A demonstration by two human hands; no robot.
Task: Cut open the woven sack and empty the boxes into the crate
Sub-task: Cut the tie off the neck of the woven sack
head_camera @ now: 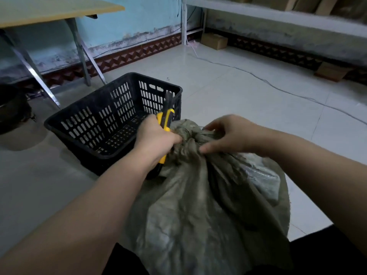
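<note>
A grey-green woven sack [198, 205] stands full on the floor in front of me, its neck bunched and tied at the top. My left hand [155, 141] is shut on a yellow and black utility knife [165, 120], blade end pointing up, right beside the sack's neck. My right hand [226, 135] pinches the gathered fabric of the neck from the right. A black slotted plastic crate [95, 120] sits just left of the sack, with nothing visible inside. Whatever the sack holds is hidden.
A wooden-topped table [49, 10] on metal legs stands at the back left. White shelving [278, 14] runs along the right wall, with cardboard boxes [214, 40] on the floor under it. A thin cable [278, 88] crosses the pale tiled floor.
</note>
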